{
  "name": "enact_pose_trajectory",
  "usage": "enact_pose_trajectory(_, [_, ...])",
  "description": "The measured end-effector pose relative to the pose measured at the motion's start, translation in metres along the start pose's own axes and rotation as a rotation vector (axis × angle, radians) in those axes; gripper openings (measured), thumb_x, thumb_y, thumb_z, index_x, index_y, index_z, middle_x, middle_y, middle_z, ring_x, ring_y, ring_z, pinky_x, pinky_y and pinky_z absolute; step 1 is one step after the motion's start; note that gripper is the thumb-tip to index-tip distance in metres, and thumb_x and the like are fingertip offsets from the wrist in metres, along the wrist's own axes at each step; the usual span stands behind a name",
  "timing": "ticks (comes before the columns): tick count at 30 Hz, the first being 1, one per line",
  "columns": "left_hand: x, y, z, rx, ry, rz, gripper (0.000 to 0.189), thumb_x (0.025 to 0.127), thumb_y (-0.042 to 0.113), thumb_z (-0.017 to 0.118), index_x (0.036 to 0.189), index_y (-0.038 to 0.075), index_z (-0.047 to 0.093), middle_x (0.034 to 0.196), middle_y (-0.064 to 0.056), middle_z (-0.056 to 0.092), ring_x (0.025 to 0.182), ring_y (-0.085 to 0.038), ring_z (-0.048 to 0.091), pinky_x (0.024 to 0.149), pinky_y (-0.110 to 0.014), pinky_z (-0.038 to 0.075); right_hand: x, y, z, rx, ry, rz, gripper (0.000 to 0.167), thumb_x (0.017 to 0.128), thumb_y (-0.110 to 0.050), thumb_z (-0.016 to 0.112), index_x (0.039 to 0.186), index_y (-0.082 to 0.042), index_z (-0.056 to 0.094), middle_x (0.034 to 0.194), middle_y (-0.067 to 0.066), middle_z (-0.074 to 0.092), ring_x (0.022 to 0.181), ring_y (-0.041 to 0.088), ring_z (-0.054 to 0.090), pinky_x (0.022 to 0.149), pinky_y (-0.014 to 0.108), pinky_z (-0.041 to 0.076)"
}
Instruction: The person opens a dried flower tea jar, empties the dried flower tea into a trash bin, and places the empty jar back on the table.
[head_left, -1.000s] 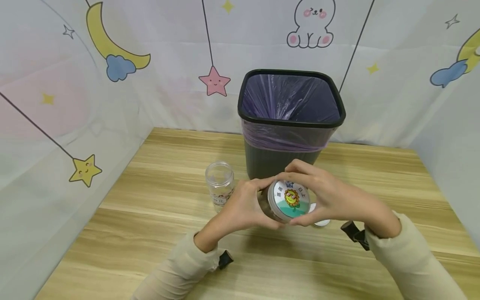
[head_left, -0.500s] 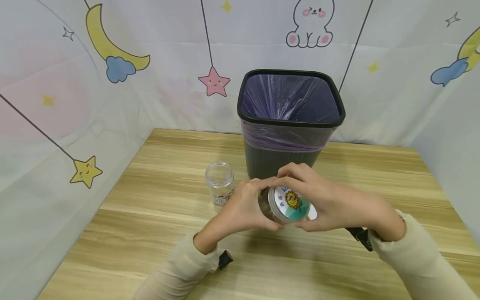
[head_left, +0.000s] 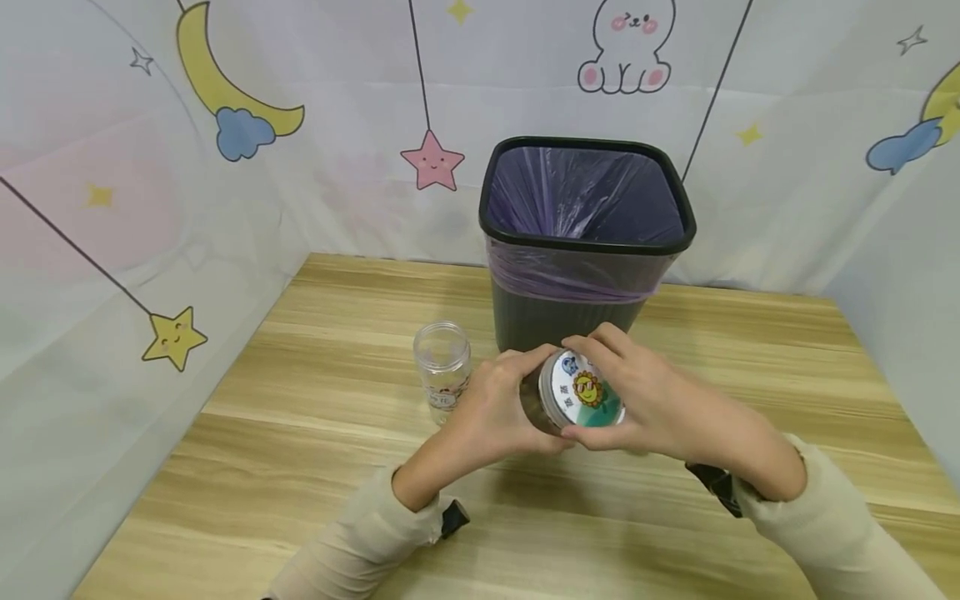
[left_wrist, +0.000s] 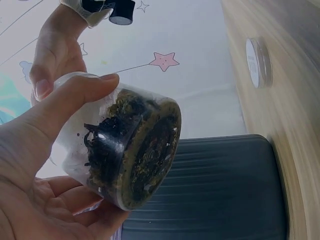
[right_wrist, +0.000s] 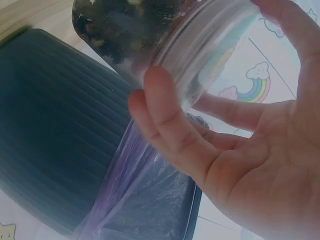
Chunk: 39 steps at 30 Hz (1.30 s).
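My left hand (head_left: 495, 404) grips a clear jar (left_wrist: 130, 145) around its body, above the table and tilted towards the head camera. Dark, dried, leafy bits lie inside, gathered towards the base in the left wrist view. On the jar's mouth sits a round lid (head_left: 587, 388) with a sunflower picture, white and green. My right hand (head_left: 645, 392) holds this lid by its rim, thumb below and fingers above; those fingers hide part of the picture. In the right wrist view, the fingers (right_wrist: 167, 115) curve along the rim.
Just behind the hands stands a dark bin (head_left: 566, 321) with a purple liner (head_left: 577, 271). A second clear jar (head_left: 442, 367), lidless, is upright left of my left hand. A loose white lid (left_wrist: 255, 62) lies on the wooden table (head_left: 315, 350). Printed cloth walls surround it.
The lid's picture has turned counterclockwise as seen from the head. My right hand shifted its grip on the rim. The left hand stays nearly still around the jar.
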<state>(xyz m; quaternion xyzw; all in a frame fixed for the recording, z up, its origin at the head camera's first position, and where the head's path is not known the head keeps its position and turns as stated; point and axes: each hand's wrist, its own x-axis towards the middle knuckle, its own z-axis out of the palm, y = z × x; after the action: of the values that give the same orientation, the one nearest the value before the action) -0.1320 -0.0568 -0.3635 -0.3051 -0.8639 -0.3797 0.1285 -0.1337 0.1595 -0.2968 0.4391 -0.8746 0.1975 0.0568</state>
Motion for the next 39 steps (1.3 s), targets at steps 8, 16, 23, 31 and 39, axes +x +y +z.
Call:
enact_pose_trajectory(8, [0.001,0.003,0.002,0.01,-0.009,-0.031,0.095,0.055,0.031,0.098,0.137,0.004,0.058,0.117,-0.007,0.068,0.103,-0.018,0.062,0.087,-0.03,0.053,0.0,0.004,-0.005,0.014,0.022,-0.061,0.071,0.076,-0.038,0.085,0.133,-0.007,0.057,0.105,0.002,0.049,0.082,0.009,0.052,0.069,0.024,0.052])
enact_pose_trajectory(16, [0.001,0.003,0.004,0.001,-0.028,-0.011,0.087,0.057,0.032,0.097,0.133,0.009,0.061,0.115,-0.001,0.068,0.102,-0.015,0.062,0.086,-0.029,0.052,0.001,0.013,-0.005,0.021,0.064,-0.236,0.078,0.058,-0.021,0.09,0.13,-0.012,0.061,0.107,0.005,0.049,0.089,0.014,0.052,0.075,0.032,0.052])
enact_pose_trajectory(23, [-0.001,0.002,0.004,-0.016,-0.04,-0.012,0.087,0.057,0.031,0.098,0.132,0.006,0.061,0.116,-0.003,0.069,0.103,-0.017,0.063,0.087,-0.032,0.053,0.002,0.014,-0.006,0.044,0.017,-0.307,0.084,0.053,-0.005,0.083,0.132,-0.016,0.058,0.126,0.004,0.052,0.105,0.021,0.05,0.082,0.042,0.049])
enact_pose_trajectory(31, [-0.001,0.0,0.007,-0.029,-0.067,-0.02,0.093,0.057,0.031,0.098,0.135,0.001,0.059,0.118,-0.007,0.068,0.104,-0.019,0.063,0.09,-0.03,0.053,-0.008,0.004,-0.008,-0.037,-0.066,-0.166,0.081,0.073,-0.023,0.089,0.143,-0.022,0.048,0.142,0.009,0.04,0.123,0.029,0.042,0.088,0.044,0.052])
enact_pose_trajectory(39, [0.002,-0.001,0.007,-0.029,-0.049,-0.02,0.083,0.057,0.031,0.097,0.129,0.008,0.063,0.109,-0.001,0.069,0.096,-0.014,0.062,0.083,-0.027,0.053,-0.014,-0.007,0.006,-0.04,0.043,0.08,0.078,0.081,-0.048,0.08,0.132,0.002,0.047,0.118,0.007,0.045,0.099,0.016,0.049,0.078,0.031,0.051])
